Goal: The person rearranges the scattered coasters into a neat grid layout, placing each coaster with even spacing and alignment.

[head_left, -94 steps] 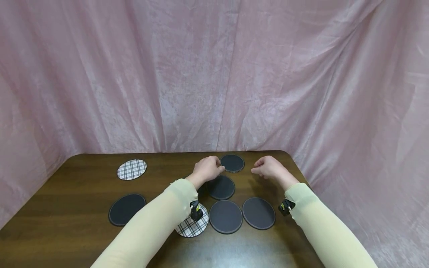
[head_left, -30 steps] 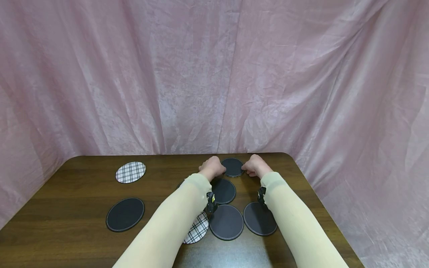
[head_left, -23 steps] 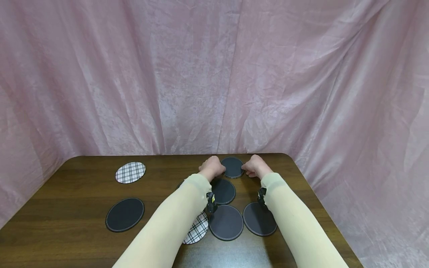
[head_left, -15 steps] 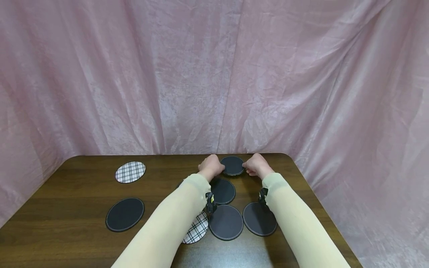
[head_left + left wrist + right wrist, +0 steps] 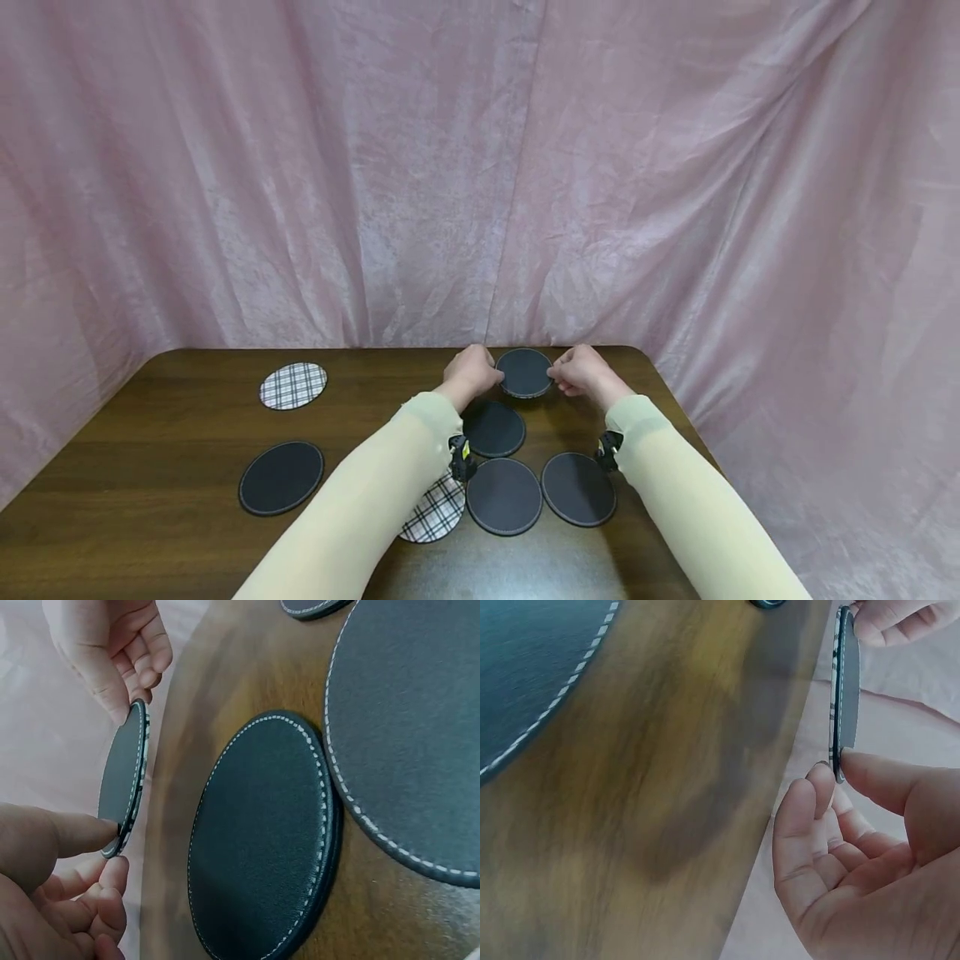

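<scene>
A round black coaster (image 5: 525, 372) with white edge stitching is held between both hands near the table's far edge. My left hand (image 5: 472, 369) pinches its left edge between thumb and fingers, and my right hand (image 5: 588, 372) pinches the right edge. Both wrist views show the coaster (image 5: 124, 780) raised off the table, with a plaid underside peeking at its rim. In the right wrist view, the thumb and forefinger of the right hand (image 5: 862, 855) meet on the coaster's edge (image 5: 841, 697). Another black coaster (image 5: 495, 429) lies just nearer than the held one.
Two more black coasters (image 5: 504, 497) (image 5: 578, 490) lie side by side in front, beside a plaid one (image 5: 435, 510) partly under the left sleeve. To the left lie a black coaster (image 5: 281, 478) and a plaid one (image 5: 293, 386). A pink curtain (image 5: 420, 183) hangs behind the wooden table (image 5: 150, 467).
Both hands came in to the far coaster's edges and took hold of it. It has been tilted and lifted, and has shifted slightly right with the hands. The other coasters have stayed put.
</scene>
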Motion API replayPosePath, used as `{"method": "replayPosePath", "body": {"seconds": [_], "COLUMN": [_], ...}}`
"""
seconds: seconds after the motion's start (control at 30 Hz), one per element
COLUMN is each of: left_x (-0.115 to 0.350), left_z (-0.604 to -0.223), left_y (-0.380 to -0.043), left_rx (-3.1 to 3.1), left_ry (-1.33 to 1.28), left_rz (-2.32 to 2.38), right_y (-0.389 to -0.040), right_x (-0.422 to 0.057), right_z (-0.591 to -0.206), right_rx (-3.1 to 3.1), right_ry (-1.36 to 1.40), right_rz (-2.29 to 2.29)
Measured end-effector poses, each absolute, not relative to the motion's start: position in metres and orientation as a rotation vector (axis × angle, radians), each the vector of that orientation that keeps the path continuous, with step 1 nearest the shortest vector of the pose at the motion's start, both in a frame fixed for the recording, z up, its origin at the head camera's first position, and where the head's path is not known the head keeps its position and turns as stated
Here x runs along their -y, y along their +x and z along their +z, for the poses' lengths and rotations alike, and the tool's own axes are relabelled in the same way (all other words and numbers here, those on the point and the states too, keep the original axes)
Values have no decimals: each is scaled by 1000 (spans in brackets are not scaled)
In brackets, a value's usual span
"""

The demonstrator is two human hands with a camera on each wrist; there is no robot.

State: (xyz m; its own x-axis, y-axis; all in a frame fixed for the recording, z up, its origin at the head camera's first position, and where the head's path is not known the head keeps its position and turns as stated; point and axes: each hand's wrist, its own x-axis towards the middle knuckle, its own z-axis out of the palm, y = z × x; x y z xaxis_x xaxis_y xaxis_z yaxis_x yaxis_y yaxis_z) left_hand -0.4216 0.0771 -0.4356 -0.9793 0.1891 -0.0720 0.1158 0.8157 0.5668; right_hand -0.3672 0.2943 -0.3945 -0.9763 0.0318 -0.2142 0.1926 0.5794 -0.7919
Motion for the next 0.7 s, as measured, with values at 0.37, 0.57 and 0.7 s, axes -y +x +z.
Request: {"method": "replayPosePath", "body": {"seconds": [0.37,0.57,0.7], "left_x": [-83,-84,-86], "left_z": [-509,-483,-467], "left_y": [-473,-441,-420], "left_rx": [-2887,-2879,-2834], "left_ry": [375,432,456], "left_rz": [969,942,940], "right_y": [-340,-334,-330], "right_x": [-305,-313,-318], "right_z": [-387,-389,-392], "right_rx": [-2624,-2624,-2620], "right_ry": [143,128,131], "right_rz": [-1326,-1306,-1281]}}
